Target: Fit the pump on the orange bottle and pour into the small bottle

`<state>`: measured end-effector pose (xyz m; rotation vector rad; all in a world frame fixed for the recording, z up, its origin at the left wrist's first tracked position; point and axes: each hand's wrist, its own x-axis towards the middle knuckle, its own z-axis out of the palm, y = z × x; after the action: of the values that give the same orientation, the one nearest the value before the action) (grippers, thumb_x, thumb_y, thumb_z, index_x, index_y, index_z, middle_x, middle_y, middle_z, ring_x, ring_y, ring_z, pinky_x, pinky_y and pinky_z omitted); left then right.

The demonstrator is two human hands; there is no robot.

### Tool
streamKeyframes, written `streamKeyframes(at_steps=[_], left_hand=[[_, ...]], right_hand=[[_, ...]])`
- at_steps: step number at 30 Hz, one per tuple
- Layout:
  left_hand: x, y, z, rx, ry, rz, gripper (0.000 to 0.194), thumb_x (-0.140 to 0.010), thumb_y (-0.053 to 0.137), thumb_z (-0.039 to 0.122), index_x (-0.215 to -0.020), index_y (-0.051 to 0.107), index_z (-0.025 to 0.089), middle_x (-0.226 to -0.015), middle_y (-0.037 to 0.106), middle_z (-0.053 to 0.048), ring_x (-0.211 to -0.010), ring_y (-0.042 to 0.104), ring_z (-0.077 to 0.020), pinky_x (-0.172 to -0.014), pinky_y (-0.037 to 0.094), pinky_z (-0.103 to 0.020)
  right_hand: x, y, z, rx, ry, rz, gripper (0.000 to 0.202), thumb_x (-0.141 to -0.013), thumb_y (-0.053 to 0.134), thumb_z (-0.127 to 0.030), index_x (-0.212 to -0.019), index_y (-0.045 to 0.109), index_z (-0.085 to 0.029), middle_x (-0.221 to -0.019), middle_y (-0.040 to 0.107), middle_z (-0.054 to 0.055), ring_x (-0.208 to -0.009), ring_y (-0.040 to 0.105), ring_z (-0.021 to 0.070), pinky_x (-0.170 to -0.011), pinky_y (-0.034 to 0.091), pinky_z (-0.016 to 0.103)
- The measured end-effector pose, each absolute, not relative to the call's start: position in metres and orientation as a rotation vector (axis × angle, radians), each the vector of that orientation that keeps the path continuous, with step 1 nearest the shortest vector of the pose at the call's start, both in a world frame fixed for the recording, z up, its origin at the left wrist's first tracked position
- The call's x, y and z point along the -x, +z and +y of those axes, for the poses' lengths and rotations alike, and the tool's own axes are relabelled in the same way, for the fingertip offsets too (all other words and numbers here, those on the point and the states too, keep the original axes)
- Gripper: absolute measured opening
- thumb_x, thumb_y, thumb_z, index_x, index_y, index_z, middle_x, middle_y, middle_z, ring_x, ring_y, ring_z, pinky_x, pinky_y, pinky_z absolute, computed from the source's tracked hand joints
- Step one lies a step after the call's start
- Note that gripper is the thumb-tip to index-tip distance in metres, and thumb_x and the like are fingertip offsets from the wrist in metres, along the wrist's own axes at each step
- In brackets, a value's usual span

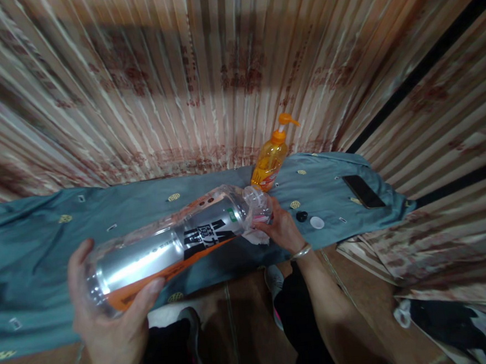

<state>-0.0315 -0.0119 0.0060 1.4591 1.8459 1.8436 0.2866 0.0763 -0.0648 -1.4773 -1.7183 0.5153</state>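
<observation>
A large clear plastic bottle with a silver, black and orange label lies tilted across the view, its neck to the right. My left hand is wrapped round its base. At the neck end, my right hand holds a small clear plastic cup against the bottle's mouth; whether the two touch is hard to tell. Something whitish, perhaps tissue, shows under the cup. Just behind my right hand stands an orange pump bottle with yellow-orange liquid.
A green patterned cloth covers the long surface. On its right part lie a black phone, a small black cap and a white disc. Pleated curtains hang behind and at the right. My feet show below.
</observation>
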Motion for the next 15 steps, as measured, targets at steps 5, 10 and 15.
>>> streamKeyframes(at_steps=[5, 10, 15], left_hand=[[0.0315, 0.0071, -0.0118, -1.509, 1.868, 1.831, 0.107, -0.054, 0.098, 0.057, -0.153, 0.065, 0.031, -0.119, 0.07, -0.007, -0.108, 0.063, -0.0369, -0.127, 0.025, -0.073], [0.0338, 0.0042, -0.0114, -1.509, 1.879, 1.808, 0.111, -0.05, 0.101, 0.054, -0.153, 0.065, 0.032, -0.123, 0.07, -0.007, -0.111, 0.063, -0.0372, -0.127, 0.027, -0.071], [0.0344, 0.0045, -0.0121, -1.53, 1.886, 1.804, 0.11, -0.052, 0.101, 0.054, -0.153, 0.065, 0.029, -0.121, 0.07, -0.008, -0.112, 0.063, -0.0376, -0.128, 0.022, -0.071]], right_hand=[[-0.2866, -0.0655, 0.0768, 1.465, 0.527, -1.71, 0.067, -0.085, 0.088, -0.046, -0.141, 0.061, -0.021, -0.114, 0.082, 0.009, -0.102, 0.08, 0.031, -0.091, 0.065, 0.044], [-0.2862, -0.0655, 0.0769, 1.469, 0.526, -1.709, 0.068, -0.085, 0.088, -0.043, -0.143, 0.061, -0.019, -0.114, 0.081, 0.01, -0.103, 0.08, 0.0307, -0.091, 0.065, 0.044], [-0.286, -0.0654, 0.0773, 1.467, 0.538, -1.703, 0.065, -0.085, 0.087, -0.042, -0.14, 0.061, -0.018, -0.113, 0.081, 0.01, -0.101, 0.08, 0.03, -0.091, 0.065, 0.044]])
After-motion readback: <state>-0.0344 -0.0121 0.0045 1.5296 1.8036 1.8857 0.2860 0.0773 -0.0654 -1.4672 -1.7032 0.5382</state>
